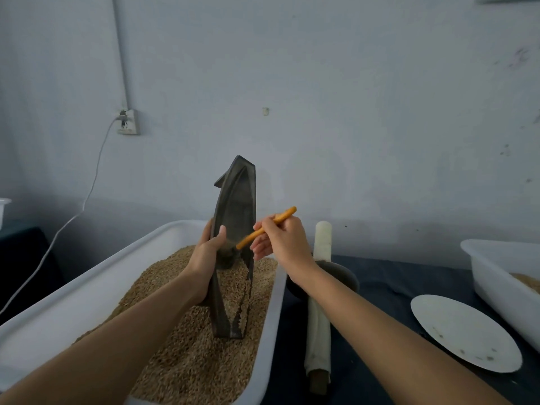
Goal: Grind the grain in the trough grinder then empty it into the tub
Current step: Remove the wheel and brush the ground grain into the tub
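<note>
1 trough grinder (235,217) upended in 1 tub (87,285) — 2 hands gripping.

I'm working in what looks like a plain back room set up for handling grain, more a makeshift workshop than a kitchen. The wall (350,97) in front of me is bare, pale and scuffed, with a surface-mounted socket (127,121) and a white cable (87,194) trailing down from it. My table (388,282) is covered in dark cloth and crowded with bulk gear: a big white tub (87,290) heaped with grain (190,346), a second white tub (502,276) at my right, and a white plate (464,331).
</note>
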### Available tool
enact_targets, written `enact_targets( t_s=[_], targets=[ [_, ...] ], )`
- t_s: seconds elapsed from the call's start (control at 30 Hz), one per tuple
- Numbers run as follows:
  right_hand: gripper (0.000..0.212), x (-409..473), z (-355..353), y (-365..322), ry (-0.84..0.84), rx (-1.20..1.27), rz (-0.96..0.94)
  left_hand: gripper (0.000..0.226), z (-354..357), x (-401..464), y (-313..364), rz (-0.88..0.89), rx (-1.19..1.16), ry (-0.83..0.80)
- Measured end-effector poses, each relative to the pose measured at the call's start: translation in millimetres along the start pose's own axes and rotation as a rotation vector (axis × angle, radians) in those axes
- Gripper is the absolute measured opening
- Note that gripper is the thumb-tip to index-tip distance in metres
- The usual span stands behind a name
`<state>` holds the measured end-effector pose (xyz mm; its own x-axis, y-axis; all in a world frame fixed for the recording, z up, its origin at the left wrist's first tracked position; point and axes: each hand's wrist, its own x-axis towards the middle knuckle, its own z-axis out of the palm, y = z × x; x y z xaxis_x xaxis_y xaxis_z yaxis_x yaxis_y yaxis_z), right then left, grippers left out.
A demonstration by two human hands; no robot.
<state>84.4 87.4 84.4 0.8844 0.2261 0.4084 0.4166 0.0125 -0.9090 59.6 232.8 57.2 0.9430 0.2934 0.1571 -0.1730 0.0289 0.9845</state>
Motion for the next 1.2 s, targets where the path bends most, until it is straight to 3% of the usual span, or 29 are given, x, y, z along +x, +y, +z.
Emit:
enact_targets(
  t_s=[0.2, 0.37, 0.5, 0.73, 0.93, 1.03, 1.2],
  targets=[
    [0.029, -10.2, -10.4, -8.8, -0.012, -0.014, 0.219, 0.045, -5.0, 2.9, -0.6, -0.006, -0.049, 0.007],
    [0.026, -6.3, -11.4, -21.5, 0.117, 0.105, 0.125, 0.049, -7.2, 3.9, 2.5, 0.012, -0.052, 0.025],
    [0.023, -9.8, 5.2, -18.6, 0.062, 0.188, 0.113, 0.048, -6.0, 3.1, 4.4, 0.026, -0.115, 0.002],
    [0.026, -20.5, -1.7, -16.8, -0.036, -0.073, 0.23, 0.05, -8.1, 4.6, 0.8, 0.11, -0.097, 0.064],
    [0.027, -4.3, -6.2, -34.8, 0.084, 0.0, -0.015, 0.049, -8.0, 5.8, 2.3, 0.11, -0.12, 0.076],
    [0.023, 2.6, 6.5, -34.5, 0.06, -0.071, -0.158, 0.049, -9.1, 6.1, 1.6, 0.112, -0.138, 0.062],
    [0.031, 2.3, 9.8, -24.8, 0.047, -0.267, -0.09, 0.05, -8.9, 6.1, 0.5, 0.141, -0.112, 0.048]
  ],
)
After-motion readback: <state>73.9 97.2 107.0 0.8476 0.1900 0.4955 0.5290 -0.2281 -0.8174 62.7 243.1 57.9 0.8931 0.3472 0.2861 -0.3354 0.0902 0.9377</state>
